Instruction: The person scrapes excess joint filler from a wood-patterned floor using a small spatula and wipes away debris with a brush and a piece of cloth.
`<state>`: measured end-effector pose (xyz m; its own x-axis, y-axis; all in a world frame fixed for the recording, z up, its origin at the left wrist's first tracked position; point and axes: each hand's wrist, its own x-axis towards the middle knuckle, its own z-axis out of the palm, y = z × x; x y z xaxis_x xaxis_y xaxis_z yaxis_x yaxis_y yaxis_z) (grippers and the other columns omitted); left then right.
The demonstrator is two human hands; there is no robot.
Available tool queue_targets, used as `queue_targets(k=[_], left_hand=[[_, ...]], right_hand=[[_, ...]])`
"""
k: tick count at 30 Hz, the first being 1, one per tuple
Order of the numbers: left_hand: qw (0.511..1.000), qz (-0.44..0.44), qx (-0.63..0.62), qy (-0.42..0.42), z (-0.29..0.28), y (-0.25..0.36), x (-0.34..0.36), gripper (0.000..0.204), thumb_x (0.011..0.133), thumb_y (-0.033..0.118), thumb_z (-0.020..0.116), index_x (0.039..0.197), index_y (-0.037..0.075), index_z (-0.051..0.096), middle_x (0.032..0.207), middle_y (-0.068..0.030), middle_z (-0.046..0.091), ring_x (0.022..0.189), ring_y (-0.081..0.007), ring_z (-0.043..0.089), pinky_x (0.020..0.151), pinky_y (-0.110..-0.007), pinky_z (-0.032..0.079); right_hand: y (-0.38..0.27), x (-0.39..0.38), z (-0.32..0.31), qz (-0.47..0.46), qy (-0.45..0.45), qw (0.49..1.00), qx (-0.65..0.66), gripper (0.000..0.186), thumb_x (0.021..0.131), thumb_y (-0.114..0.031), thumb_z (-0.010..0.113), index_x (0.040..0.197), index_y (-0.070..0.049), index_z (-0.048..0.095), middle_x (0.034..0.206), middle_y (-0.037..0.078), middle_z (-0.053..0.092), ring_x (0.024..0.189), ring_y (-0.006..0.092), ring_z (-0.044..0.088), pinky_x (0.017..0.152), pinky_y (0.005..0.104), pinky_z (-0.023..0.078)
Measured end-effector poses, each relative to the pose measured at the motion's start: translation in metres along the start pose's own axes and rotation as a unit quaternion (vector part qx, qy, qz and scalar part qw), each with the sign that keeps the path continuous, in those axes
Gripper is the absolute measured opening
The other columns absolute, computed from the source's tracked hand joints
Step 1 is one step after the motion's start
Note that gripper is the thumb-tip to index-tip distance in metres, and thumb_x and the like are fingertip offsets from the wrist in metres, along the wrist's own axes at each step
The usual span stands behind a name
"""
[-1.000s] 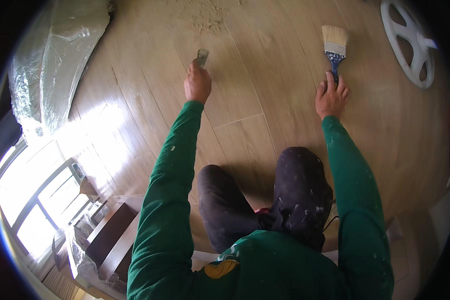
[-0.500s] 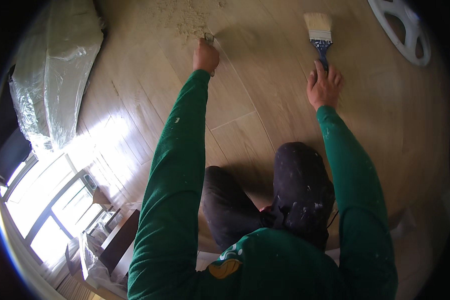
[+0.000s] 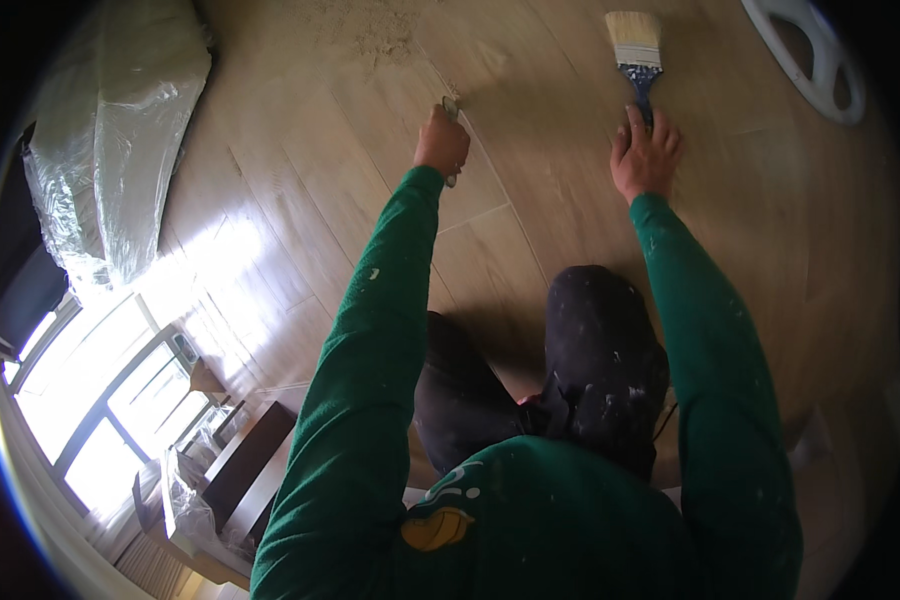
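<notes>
My left hand (image 3: 442,142) is closed in a fist just above the wood-look floor (image 3: 530,190). It grips a small grey metal tool (image 3: 450,106); a rounded end shows past the fingers and a bit shows below the fist, but its exact kind is hidden. A few pale crumbs lie by its tip, next to a plank seam. To the right, my right hand (image 3: 646,158) rests low with its fingers around the dark blue handle of a wide paintbrush (image 3: 634,42). The brush lies flat, pale bristles pointing away from me.
Sandy debris (image 3: 380,38) is scattered on the floor at the far left. A white plastic piece with cut-outs (image 3: 820,65) lies at the far right. Plastic-wrapped furniture (image 3: 135,130) stands on the left. Dark boards (image 3: 245,450) and a bright window (image 3: 100,400) are at lower left.
My left hand has come nearer and to the right with the metal tool, away from the scattered debris. My right hand stays at the brush handle; its fingers look more spread.
</notes>
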<state>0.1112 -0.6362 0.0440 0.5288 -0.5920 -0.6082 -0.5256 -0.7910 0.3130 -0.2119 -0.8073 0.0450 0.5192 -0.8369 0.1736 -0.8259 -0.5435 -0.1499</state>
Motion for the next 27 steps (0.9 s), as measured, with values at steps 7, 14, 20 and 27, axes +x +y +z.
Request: queue_targets(k=[7,14,20,27], left_hand=[[1.0,0.008,0.012,-0.016,0.002,0.012,-0.06,0.024,0.098,0.01,0.052,0.116,-0.006,0.051,0.087,-0.0284,0.071,0.076,-0.0477,0.073,0.066,-0.056,0.06],[0.998,-0.038,-0.025,0.054,-0.075,-0.002,0.035,0.03,0.099,0.013,0.06,0.12,-0.007,0.055,0.083,-0.0215,0.073,0.073,-0.031,0.074,0.055,-0.041,0.059],[0.745,0.248,0.606,-0.128,-0.04,0.038,0.014,0.026,0.086,0.025,0.082,0.095,0.001,0.078,0.091,-0.0122,0.077,0.088,-0.0281,0.072,0.075,-0.036,0.062],[0.873,0.186,0.45,-0.038,0.03,0.047,-0.103,0.022,0.088,0.018,0.072,0.094,0.0,0.081,0.091,-0.0123,0.076,0.106,-0.0349,0.062,0.073,-0.035,0.062]], right_hand=[[-0.004,0.001,0.003,0.012,0.01,1.0,0.02,0.041,0.102,-0.038,0.057,0.141,-0.026,0.061,0.142,0.014,0.051,0.133,0.0367,0.048,0.121,0.0605,0.029],[-0.015,0.003,-0.003,0.016,-0.012,1.0,0.015,0.041,0.101,-0.038,0.058,0.14,-0.027,0.062,0.14,0.015,0.054,0.131,0.0377,0.049,0.119,0.0618,0.032],[0.008,-0.006,-0.003,0.016,-0.02,1.0,-0.005,0.04,0.101,-0.037,0.058,0.139,-0.027,0.062,0.141,0.014,0.053,0.131,0.0376,0.049,0.119,0.0616,0.032],[0.0,-0.002,0.007,0.014,0.0,1.0,0.004,0.042,0.102,-0.039,0.055,0.142,-0.028,0.061,0.145,0.015,0.052,0.133,0.0387,0.048,0.12,0.0623,0.03]])
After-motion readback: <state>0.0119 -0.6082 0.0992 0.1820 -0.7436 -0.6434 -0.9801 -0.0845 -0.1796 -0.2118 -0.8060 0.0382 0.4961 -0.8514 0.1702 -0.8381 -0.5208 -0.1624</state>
